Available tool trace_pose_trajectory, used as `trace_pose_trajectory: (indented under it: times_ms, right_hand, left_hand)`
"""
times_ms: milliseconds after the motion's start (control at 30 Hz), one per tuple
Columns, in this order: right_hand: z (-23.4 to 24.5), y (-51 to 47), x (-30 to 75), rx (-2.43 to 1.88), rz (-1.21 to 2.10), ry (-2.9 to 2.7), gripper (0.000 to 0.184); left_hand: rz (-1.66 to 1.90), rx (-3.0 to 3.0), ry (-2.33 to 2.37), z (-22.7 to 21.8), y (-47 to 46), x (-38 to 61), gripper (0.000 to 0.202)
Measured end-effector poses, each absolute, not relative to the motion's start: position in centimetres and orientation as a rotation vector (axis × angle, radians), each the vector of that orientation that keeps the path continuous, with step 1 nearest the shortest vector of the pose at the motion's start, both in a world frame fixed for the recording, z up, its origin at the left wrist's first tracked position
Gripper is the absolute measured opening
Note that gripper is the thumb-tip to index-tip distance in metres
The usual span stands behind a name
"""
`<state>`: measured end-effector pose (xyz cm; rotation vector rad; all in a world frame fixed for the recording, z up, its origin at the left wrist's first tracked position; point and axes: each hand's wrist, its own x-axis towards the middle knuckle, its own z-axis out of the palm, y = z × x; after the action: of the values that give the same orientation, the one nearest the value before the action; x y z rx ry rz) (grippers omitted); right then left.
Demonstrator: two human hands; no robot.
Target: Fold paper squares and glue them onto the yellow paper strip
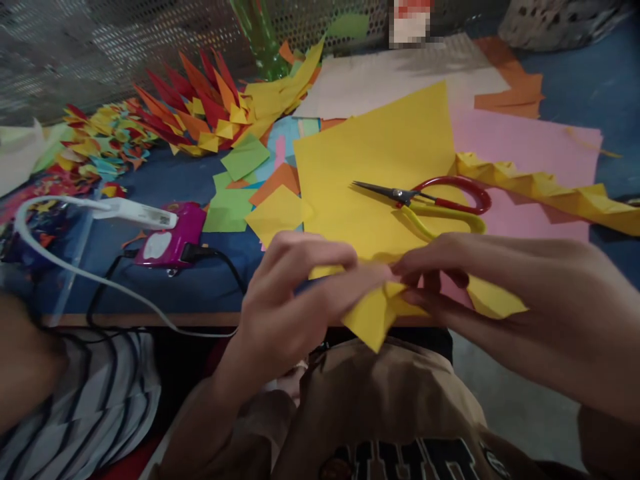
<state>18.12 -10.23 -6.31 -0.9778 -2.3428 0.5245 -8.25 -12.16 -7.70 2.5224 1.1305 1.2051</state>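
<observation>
hands [565, 293] turned inward, nearly meeting, knuckles bent, both pinching folded yellow paper [371, 317]

A white apple-shaped emblem [157, 246] is marked on the magenta box [187, 223]. Large dark lettering [415, 459] on the brown shirt [395, 393] is cut off and cannot be read reliably.

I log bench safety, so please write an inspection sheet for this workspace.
Surface: blue tabletop, partly covered with coloured paper.
Work things: folded yellow paper piece; metal scissors with red and yellow handles, on a large yellow paper sheet.
Clutter: heaped multicoloured paper scraps, left.
Hands: left hand and right hand both hold the folded piece.
Cables: white cable runs over the tabletop's front edge; black cables meet a rectangular magenta box.
Surroundings: perforated grey panel behind; person in striped clothing, left.
</observation>
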Motion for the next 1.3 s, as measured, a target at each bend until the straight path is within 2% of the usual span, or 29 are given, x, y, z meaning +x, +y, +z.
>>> trace_pose_trajectory:
  times_ms: [133,233,367,500,567,667,800,967,1200,1300]
  right_hand:
    - [-7.2,-11.5,18.2,-1.282,0.640,-2.033,0.025]
    - [-8.0,-12.6,17.9,-1.306,0.697,-2.024,0.016]
    - [-8.7,-13.2,17.7,-1.266,0.347,-2.198,0.017]
    - [-9.2,-13.0,18.3,-1.168,0.118,-2.322,0.012]
    - [-9.4,-12.8,18.7,-1.040,0.049,-2.414,0.016]
    - [-9.6,-12.6,19.3,-0.946,0.009,-2.483,0.019]
    - [-9.9,-12.5,19.9,-0.966,0.148,-2.475,0.023]
    - [-10.4,-12.4,19.7,-1.037,0.170,-2.403,0.025]
    - [-11.1,-12.5,20.1,-1.037,0.101,-2.454,0.040]
    - [-11.1,-12.6,20.0,-1.042,0.099,-2.422,0.038]
  left_hand:
    - [0.996,1.959,1.202,-8.1,-12.4,-7.4,0.043]
    - [0.907,2.012,1.356,-8.4,-12.4,-6.2,0.038]
    - [0.816,2.186,1.443,-8.2,-11.0,-5.0,0.033]
    - [0.578,2.395,1.448,-7.7,-9.6,-4.5,0.046]
    - [0.531,2.460,1.396,-7.6,-9.1,-4.2,0.051]
    - [0.546,2.505,1.329,-7.8,-8.8,-3.7,0.038]
    - [0.820,2.589,1.326,-8.4,-8.7,-3.8,0.016]
    - [0.785,2.666,1.151,-8.7,-9.1,-4.7,0.016]
    - [0.686,2.754,1.063,-8.3,-9.6,-5.1,0.023]
    - [0.684,2.769,1.063,-8.4,-9.8,-5.1,0.023]
